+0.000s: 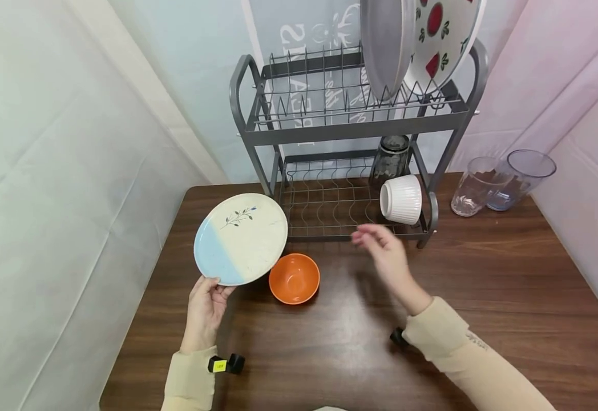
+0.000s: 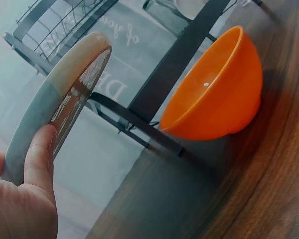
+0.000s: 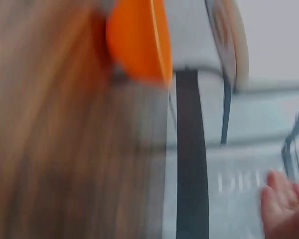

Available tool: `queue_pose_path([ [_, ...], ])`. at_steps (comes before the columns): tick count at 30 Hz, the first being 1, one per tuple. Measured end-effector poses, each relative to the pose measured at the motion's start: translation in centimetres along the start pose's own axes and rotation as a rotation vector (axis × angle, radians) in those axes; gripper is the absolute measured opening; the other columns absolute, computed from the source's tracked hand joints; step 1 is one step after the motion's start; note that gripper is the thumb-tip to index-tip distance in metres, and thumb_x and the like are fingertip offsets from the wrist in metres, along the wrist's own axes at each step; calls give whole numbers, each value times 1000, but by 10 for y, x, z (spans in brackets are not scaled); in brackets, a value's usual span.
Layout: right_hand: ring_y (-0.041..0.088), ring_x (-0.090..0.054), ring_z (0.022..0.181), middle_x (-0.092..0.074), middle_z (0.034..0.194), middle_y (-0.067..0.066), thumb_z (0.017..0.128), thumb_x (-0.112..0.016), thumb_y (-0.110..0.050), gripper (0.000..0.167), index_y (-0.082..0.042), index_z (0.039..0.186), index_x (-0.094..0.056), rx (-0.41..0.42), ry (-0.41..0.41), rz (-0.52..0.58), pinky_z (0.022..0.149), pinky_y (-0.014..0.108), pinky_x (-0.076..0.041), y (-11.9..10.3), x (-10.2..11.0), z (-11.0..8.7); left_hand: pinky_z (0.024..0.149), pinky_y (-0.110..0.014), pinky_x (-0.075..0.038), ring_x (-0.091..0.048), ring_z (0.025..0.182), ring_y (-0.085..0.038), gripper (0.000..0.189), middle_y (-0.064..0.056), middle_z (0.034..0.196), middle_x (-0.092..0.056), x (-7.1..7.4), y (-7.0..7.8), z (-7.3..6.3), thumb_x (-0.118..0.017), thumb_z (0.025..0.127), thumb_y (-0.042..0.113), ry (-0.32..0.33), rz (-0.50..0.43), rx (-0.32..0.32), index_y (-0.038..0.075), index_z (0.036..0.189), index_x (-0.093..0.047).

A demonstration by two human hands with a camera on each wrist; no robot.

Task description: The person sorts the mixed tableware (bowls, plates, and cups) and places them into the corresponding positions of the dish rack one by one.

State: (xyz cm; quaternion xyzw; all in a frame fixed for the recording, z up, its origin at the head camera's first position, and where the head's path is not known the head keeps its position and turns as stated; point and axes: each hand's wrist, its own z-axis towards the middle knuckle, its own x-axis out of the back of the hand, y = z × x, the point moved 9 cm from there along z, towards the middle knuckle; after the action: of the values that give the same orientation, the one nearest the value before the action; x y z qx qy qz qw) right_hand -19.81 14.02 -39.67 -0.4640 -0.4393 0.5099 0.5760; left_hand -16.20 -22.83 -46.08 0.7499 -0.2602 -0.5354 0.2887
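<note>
My left hand [image 1: 207,311] grips the near edge of a round plate [image 1: 250,242], cream with a light blue section and a small printed flower sprig. In the left wrist view the thumb lies against one face of the tilted plate [image 2: 65,94]. An orange bowl [image 1: 294,279] stands upright on the table, just right of the plate. My right hand [image 1: 388,257] holds nothing; its fingers are relaxed, in the air before the lower tier of the dish rack [image 1: 352,130]. In the right wrist view this hand [image 3: 284,204] is blurred.
Two large plates, one grey [image 1: 385,51] and one with red fruit [image 1: 440,43], stand in the upper tier. A white ramekin [image 1: 401,200] and a dark glass [image 1: 390,160] sit in the lower tier. Two clear glasses [image 1: 471,191] stand right of the rack.
</note>
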Motion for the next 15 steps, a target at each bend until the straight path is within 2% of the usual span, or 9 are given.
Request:
queue_pose_path([
  [2, 10, -65, 90, -62, 108, 27, 95, -48, -7, 28, 10, 117, -52, -115, -144, 1, 88, 30, -51, 11, -27, -11, 62, -24, -56, -66, 64, -14, 27, -5, 74, -63, -3, -2, -2, -28, 91, -10, -11, 6, 8, 3, 89, -52],
  [6, 28, -63, 101, -57, 115, 33, 95, -46, -10, 34, 11, 122, -48, -249, -317, 15, 94, 41, -47, 25, -64, -30, 61, -24, -55, -65, 63, -13, 24, -4, 74, -62, -7, -5, -5, -30, 91, -11, -3, 21, 12, 3, 90, -50],
  [10, 42, -56, 108, -53, 116, 38, 96, -44, -8, 38, 17, 124, -42, -290, -428, 46, 95, 46, -45, 28, -88, -44, 59, -24, -55, -65, 63, -13, 23, -3, 76, -62, -11, -5, -9, -31, 90, -12, 5, 39, -12, 3, 93, -48],
  [15, 41, -57, 110, -52, 119, 37, 97, -43, -15, 45, 17, 129, -38, -316, -495, 75, 98, 51, -42, 23, -102, -52, 58, -24, -55, -64, 64, -13, 24, -3, 78, -62, -21, -5, -13, -32, 90, -12, -10, 47, -19, 4, 95, -49],
])
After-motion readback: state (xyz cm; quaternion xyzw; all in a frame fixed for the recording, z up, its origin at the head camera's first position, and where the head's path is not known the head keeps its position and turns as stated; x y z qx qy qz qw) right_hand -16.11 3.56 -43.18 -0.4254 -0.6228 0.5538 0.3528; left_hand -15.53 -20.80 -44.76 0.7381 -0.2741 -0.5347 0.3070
